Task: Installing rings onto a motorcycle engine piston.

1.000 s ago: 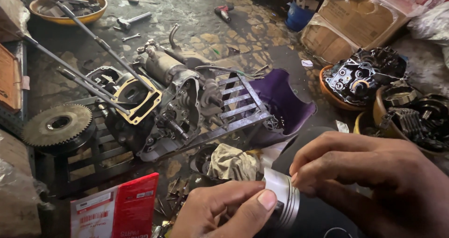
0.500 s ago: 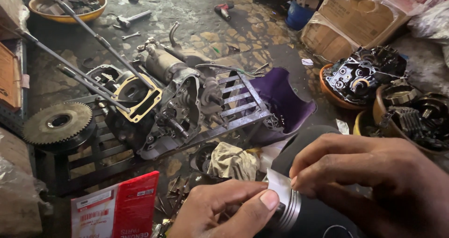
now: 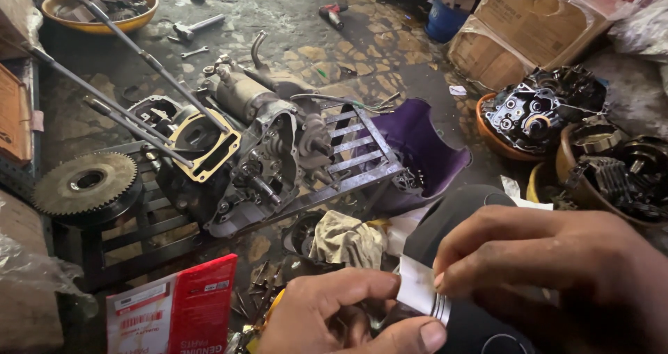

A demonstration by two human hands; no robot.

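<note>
A stained concrete floor (image 3: 306,48) carries everything here. Largest on it is a stripped engine case (image 3: 229,159), resting on a dark metal rack (image 3: 362,152) toward the floor's left side, with long grey rods (image 3: 139,58) slanting up from it toward the far left corner. A torn cardboard box (image 3: 529,27) sits at the far right edge. Just right of the rack lies a purple plastic cover (image 3: 428,142). Beyond it, near the right edge, an orange bowl (image 3: 490,135) holds a black engine part (image 3: 539,107). A toothed sprocket (image 3: 87,183) lies at the left edge beside the rack. A yellow basin (image 3: 104,17) of tools stands in the far left corner. A red and white parts box (image 3: 174,312) stands at the near edge, and a crumpled rag (image 3: 344,239) lies just right of it.

At the near right corner, the right hand (image 3: 557,270) and left hand (image 3: 341,319) meet over a silvery piston (image 3: 435,305). The right hand's grip is clamped on the piston's top edge, where a small white wrapper (image 3: 417,284) covers it, fingertips pressing from above. The left hand's grip is closed on the piston from below, thumb alongside its ringed side. The piston thus sits between both grips, touching each, over a dark-clothed knee (image 3: 452,218).
</note>
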